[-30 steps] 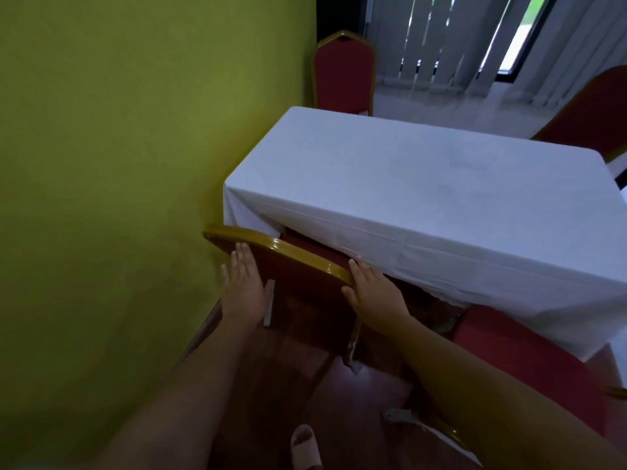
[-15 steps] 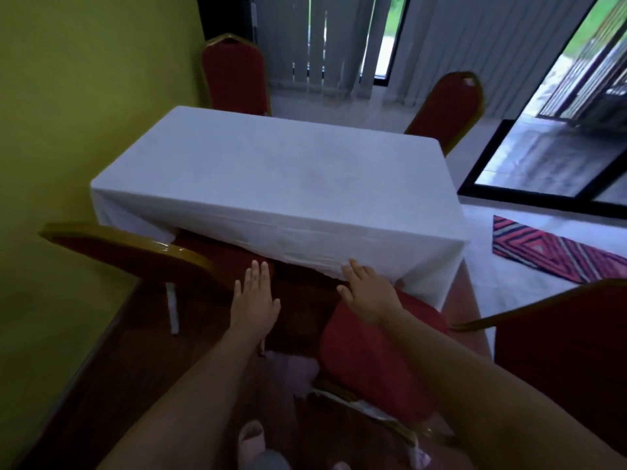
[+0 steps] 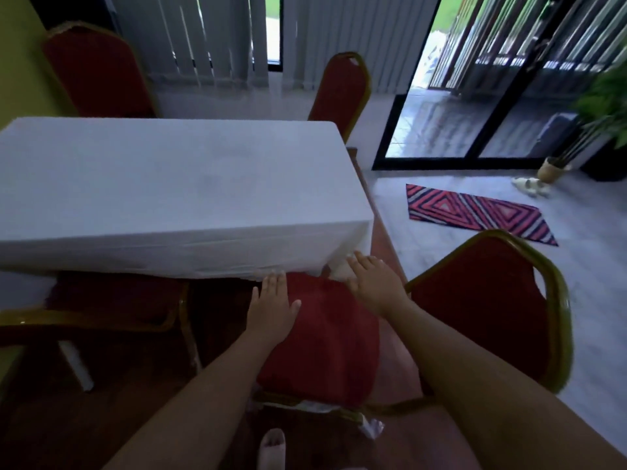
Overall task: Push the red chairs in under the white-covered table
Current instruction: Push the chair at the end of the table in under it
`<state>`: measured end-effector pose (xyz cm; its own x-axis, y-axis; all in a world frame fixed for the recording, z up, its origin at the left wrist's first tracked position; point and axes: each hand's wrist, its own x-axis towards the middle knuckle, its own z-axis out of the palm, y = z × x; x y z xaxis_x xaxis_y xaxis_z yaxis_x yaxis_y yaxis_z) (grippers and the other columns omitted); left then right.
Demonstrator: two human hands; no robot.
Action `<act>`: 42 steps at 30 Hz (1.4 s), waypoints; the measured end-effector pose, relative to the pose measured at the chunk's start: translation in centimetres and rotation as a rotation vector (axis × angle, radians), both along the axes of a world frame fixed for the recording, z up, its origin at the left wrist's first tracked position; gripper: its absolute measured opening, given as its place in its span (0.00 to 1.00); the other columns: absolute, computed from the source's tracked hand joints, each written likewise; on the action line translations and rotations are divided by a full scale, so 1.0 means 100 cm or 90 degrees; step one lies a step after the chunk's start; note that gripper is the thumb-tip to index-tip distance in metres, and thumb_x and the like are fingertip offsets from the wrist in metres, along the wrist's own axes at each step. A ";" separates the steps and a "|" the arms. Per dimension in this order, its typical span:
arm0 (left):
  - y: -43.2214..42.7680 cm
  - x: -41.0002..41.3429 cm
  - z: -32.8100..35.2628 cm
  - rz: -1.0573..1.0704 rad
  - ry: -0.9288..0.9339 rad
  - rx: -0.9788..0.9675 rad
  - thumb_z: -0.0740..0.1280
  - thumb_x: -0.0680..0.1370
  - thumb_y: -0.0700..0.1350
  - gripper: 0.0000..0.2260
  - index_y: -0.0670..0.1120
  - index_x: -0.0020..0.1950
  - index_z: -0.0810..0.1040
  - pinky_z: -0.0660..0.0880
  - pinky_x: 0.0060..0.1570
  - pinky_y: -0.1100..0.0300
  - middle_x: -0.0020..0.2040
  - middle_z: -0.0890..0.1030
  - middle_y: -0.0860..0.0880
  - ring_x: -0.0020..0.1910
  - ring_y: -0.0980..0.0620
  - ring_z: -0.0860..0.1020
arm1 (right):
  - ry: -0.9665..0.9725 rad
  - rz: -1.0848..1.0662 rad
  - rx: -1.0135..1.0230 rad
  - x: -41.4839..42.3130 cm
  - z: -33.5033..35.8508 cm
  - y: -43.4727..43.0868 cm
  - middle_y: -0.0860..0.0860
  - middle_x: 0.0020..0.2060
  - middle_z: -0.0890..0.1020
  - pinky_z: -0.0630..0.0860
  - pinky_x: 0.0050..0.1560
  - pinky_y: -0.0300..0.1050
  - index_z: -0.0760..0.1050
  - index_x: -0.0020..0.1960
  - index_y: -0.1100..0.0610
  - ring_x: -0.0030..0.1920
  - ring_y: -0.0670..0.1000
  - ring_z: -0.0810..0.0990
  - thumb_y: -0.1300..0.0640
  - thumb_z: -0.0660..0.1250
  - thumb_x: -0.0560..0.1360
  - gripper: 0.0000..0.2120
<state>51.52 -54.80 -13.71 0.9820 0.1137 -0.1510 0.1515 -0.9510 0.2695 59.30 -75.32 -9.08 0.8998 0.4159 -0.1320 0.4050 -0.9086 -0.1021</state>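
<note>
Fingers of the left hand (image 3: 271, 312) are straight and nearly together, thumb out to the side, palm flat down on the red seat cushion (image 3: 325, 337) of the near chair. Nothing gripped. Fingers of the right hand (image 3: 375, 283) are loosely spread and slightly curled over the seat's far right corner, close to the hanging edge of the white tablecloth (image 3: 176, 252); view is blurred there, so actual contact with seat or cloth can't be confirmed. It holds nothing.

Both forearms reach forward and down from the bottom edge, left one running up the middle, right one angled in from lower right.

The near chair sits sideways to the white-covered table (image 3: 169, 178): its backrest (image 3: 488, 300), gold-framed, stands to the right, and the seat's front edge is just at the cloth, not under it. A second red chair (image 3: 108, 300) on the left has its seat partly under the cloth, gold frame showing. Two more red chairs stand on the far side: one at the back left (image 3: 95, 69), one at the far right corner (image 3: 339, 89).

A toe of footwear (image 3: 273, 446) shows at the bottom. On the pale floor to the right lies a striped red-and-dark mat (image 3: 475, 213). No containers in use; a potted plant (image 3: 556, 164) stands by the glass door.
</note>
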 end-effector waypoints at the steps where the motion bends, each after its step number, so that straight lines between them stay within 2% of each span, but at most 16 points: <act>1: -0.014 0.002 0.000 -0.017 -0.004 -0.001 0.53 0.81 0.56 0.32 0.41 0.77 0.45 0.48 0.74 0.48 0.78 0.49 0.42 0.77 0.47 0.49 | -0.007 -0.012 -0.012 0.005 -0.001 -0.015 0.57 0.75 0.60 0.57 0.71 0.56 0.58 0.75 0.58 0.73 0.59 0.61 0.46 0.51 0.81 0.27; 5: -0.067 0.011 0.001 -0.053 0.000 -0.010 0.53 0.81 0.56 0.31 0.42 0.77 0.45 0.47 0.74 0.48 0.78 0.47 0.42 0.77 0.47 0.49 | 0.010 -0.036 -0.034 0.028 -0.012 -0.080 0.58 0.73 0.65 0.63 0.68 0.59 0.61 0.73 0.59 0.72 0.59 0.64 0.40 0.42 0.76 0.34; 8: -0.117 0.014 0.000 -0.056 -0.001 -0.022 0.52 0.81 0.56 0.31 0.42 0.77 0.44 0.47 0.74 0.49 0.78 0.47 0.43 0.77 0.47 0.48 | -0.019 -0.041 -0.036 0.037 0.005 -0.126 0.57 0.73 0.65 0.63 0.68 0.57 0.62 0.73 0.59 0.71 0.59 0.65 0.41 0.45 0.76 0.32; 11: -0.175 0.019 0.003 -0.070 -0.022 -0.035 0.53 0.81 0.56 0.31 0.43 0.77 0.45 0.48 0.74 0.49 0.78 0.48 0.44 0.77 0.48 0.49 | -0.062 -0.039 -0.019 0.051 0.023 -0.171 0.57 0.74 0.63 0.61 0.70 0.56 0.62 0.74 0.58 0.71 0.59 0.64 0.46 0.54 0.79 0.26; 16: -0.269 0.020 0.014 -0.105 -0.039 -0.050 0.51 0.81 0.56 0.30 0.44 0.77 0.46 0.47 0.74 0.50 0.78 0.49 0.45 0.77 0.50 0.48 | -0.118 -0.072 -0.010 0.069 0.046 -0.257 0.56 0.75 0.60 0.58 0.72 0.56 0.59 0.75 0.56 0.73 0.59 0.61 0.46 0.51 0.81 0.26; 19: -0.331 0.031 0.026 -0.101 -0.067 -0.059 0.47 0.81 0.59 0.30 0.44 0.77 0.45 0.47 0.74 0.51 0.78 0.48 0.45 0.77 0.50 0.48 | -0.121 -0.050 0.046 0.083 0.059 -0.290 0.57 0.74 0.62 0.59 0.72 0.55 0.61 0.74 0.57 0.73 0.59 0.61 0.48 0.53 0.81 0.24; 22: -0.357 0.035 0.030 -0.114 -0.097 -0.093 0.35 0.74 0.67 0.38 0.45 0.77 0.46 0.47 0.74 0.52 0.78 0.49 0.46 0.77 0.50 0.48 | -0.131 0.018 0.051 0.085 0.061 -0.285 0.55 0.73 0.65 0.61 0.71 0.54 0.64 0.73 0.56 0.72 0.58 0.64 0.49 0.53 0.80 0.23; 23: -0.375 0.034 0.033 -0.118 -0.100 -0.121 0.35 0.74 0.66 0.38 0.46 0.77 0.46 0.46 0.74 0.52 0.78 0.49 0.46 0.77 0.51 0.47 | -0.124 0.009 0.073 0.088 0.062 -0.296 0.55 0.74 0.64 0.60 0.71 0.54 0.64 0.73 0.55 0.72 0.58 0.64 0.50 0.53 0.81 0.23; 26: -0.415 0.036 0.044 -0.100 -0.118 -0.194 0.41 0.78 0.62 0.31 0.48 0.78 0.47 0.43 0.75 0.53 0.78 0.49 0.49 0.77 0.53 0.46 | -0.105 -0.009 0.111 0.107 0.057 -0.337 0.52 0.75 0.62 0.58 0.71 0.51 0.63 0.74 0.53 0.73 0.55 0.61 0.51 0.52 0.81 0.22; 28: -0.433 0.035 0.046 -0.067 -0.136 -0.222 0.41 0.79 0.60 0.29 0.49 0.78 0.48 0.42 0.75 0.54 0.78 0.49 0.50 0.77 0.54 0.45 | -0.081 0.022 0.082 0.114 0.052 -0.362 0.50 0.75 0.61 0.58 0.71 0.50 0.62 0.74 0.50 0.73 0.54 0.60 0.50 0.49 0.82 0.22; 31: -0.456 0.026 0.053 -0.032 -0.161 -0.275 0.39 0.78 0.62 0.31 0.49 0.78 0.49 0.39 0.75 0.54 0.78 0.47 0.53 0.76 0.57 0.41 | -0.027 0.015 0.107 0.113 0.037 -0.386 0.47 0.75 0.62 0.59 0.71 0.51 0.59 0.75 0.46 0.73 0.52 0.61 0.47 0.45 0.82 0.22; 34: -0.476 0.017 0.054 -0.039 -0.171 -0.287 0.43 0.77 0.65 0.33 0.50 0.77 0.42 0.33 0.71 0.60 0.76 0.41 0.56 0.74 0.59 0.37 | -0.029 0.021 0.162 0.111 0.027 -0.388 0.45 0.74 0.63 0.59 0.70 0.49 0.59 0.75 0.46 0.73 0.50 0.61 0.46 0.44 0.82 0.22; 36: -0.479 0.015 0.048 -0.044 -0.185 -0.281 0.51 0.80 0.60 0.32 0.50 0.76 0.39 0.35 0.73 0.58 0.76 0.41 0.55 0.75 0.58 0.38 | -0.035 0.022 0.187 0.110 0.024 -0.387 0.45 0.74 0.63 0.60 0.70 0.49 0.59 0.75 0.47 0.73 0.49 0.61 0.46 0.44 0.83 0.22; 38: -0.477 0.015 0.042 -0.057 -0.211 -0.290 0.56 0.81 0.52 0.31 0.49 0.77 0.41 0.40 0.75 0.55 0.77 0.45 0.54 0.76 0.58 0.42 | -0.041 0.030 0.215 0.109 0.023 -0.386 0.45 0.74 0.64 0.60 0.70 0.49 0.60 0.75 0.47 0.73 0.49 0.61 0.46 0.43 0.82 0.23; 42: -0.473 0.015 0.042 -0.071 -0.225 -0.312 0.58 0.80 0.49 0.32 0.51 0.77 0.43 0.40 0.75 0.57 0.78 0.48 0.54 0.76 0.59 0.43 | -0.050 0.052 0.262 0.109 0.025 -0.383 0.45 0.72 0.67 0.60 0.70 0.49 0.64 0.73 0.48 0.73 0.49 0.61 0.47 0.44 0.80 0.25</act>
<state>53.00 -102.09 -9.50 0.9841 0.0072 0.1777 -0.1204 -0.7084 0.6954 70.17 -113.66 -6.62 0.8623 0.4900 0.1275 0.4950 -0.7628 -0.4160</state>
